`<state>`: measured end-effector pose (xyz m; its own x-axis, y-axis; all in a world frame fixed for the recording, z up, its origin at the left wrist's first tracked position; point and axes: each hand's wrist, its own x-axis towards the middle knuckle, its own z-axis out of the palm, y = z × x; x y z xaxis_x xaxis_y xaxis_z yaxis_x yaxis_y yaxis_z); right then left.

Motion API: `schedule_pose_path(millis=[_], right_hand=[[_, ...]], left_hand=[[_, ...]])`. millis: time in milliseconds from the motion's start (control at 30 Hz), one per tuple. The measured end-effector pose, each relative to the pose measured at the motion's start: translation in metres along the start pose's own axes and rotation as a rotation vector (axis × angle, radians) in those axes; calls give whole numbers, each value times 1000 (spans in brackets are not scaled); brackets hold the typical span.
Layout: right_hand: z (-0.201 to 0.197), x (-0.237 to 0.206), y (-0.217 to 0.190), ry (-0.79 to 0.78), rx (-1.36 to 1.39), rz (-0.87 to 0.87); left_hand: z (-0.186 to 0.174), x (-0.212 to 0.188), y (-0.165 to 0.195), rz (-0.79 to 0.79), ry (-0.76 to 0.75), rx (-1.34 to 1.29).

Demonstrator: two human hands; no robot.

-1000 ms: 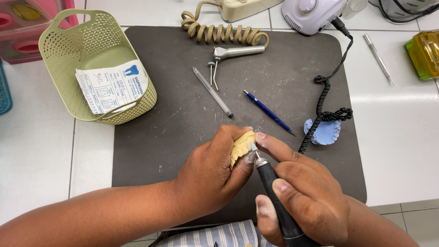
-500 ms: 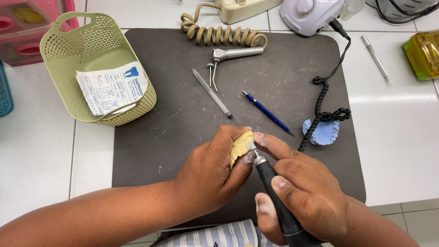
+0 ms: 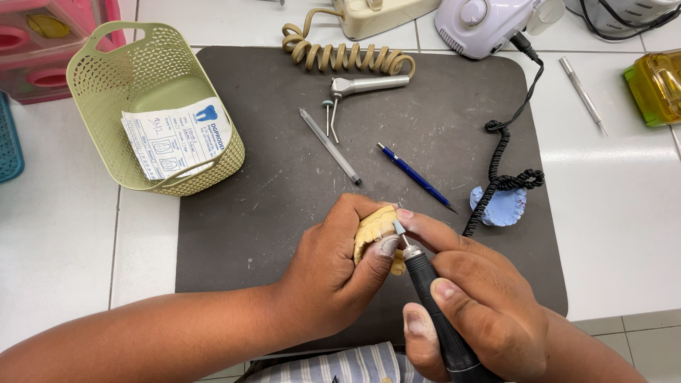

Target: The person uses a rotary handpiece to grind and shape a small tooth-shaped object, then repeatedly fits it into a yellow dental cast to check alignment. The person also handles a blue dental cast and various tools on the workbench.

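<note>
My left hand (image 3: 333, 273) grips a yellow plaster dental cast (image 3: 374, 228) over the near edge of the dark grey work mat (image 3: 284, 177). My right hand (image 3: 475, 312) holds a black rotary handpiece (image 3: 433, 298) like a pen. Its small grey tip (image 3: 399, 228) rests against the cast, right by my left thumb. A black coiled cord (image 3: 504, 167) runs across the mat to the white motor unit (image 3: 486, 25) at the back.
A green mesh basket (image 3: 113, 78) with a printed paper slip (image 3: 177, 138) sits at the left. On the mat lie a metal air nozzle (image 3: 362, 86), a grey pen (image 3: 330, 145), a blue pencil (image 3: 415, 177) and a blue dental impression (image 3: 502, 207). A yellow box (image 3: 656, 85) stands far right.
</note>
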<state>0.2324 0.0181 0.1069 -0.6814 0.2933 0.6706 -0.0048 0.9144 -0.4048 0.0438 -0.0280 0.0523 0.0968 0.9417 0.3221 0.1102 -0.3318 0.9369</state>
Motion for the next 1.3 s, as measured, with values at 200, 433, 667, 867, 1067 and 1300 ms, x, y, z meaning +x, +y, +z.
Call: schedule_pose_path(millis=[200, 433, 667, 867, 1067, 1300], right_hand=[[8, 5, 1, 76, -49, -59], [18, 7, -16, 195, -51, 123], [19, 13, -26, 195, -46, 214], [20, 12, -27, 194, -44, 222], [20, 8, -13, 185, -11, 59], [15, 2, 1, 122, -18, -50]], left_hand=[[1, -1, 1, -44, -15, -6], [1, -2, 0, -34, -29, -28], [1, -2, 0, -51, -29, -4], [1, -1, 1, -60, -29, 10], [0, 0, 2, -64, -28, 47], [-1, 1, 2, -100, -44, 56]])
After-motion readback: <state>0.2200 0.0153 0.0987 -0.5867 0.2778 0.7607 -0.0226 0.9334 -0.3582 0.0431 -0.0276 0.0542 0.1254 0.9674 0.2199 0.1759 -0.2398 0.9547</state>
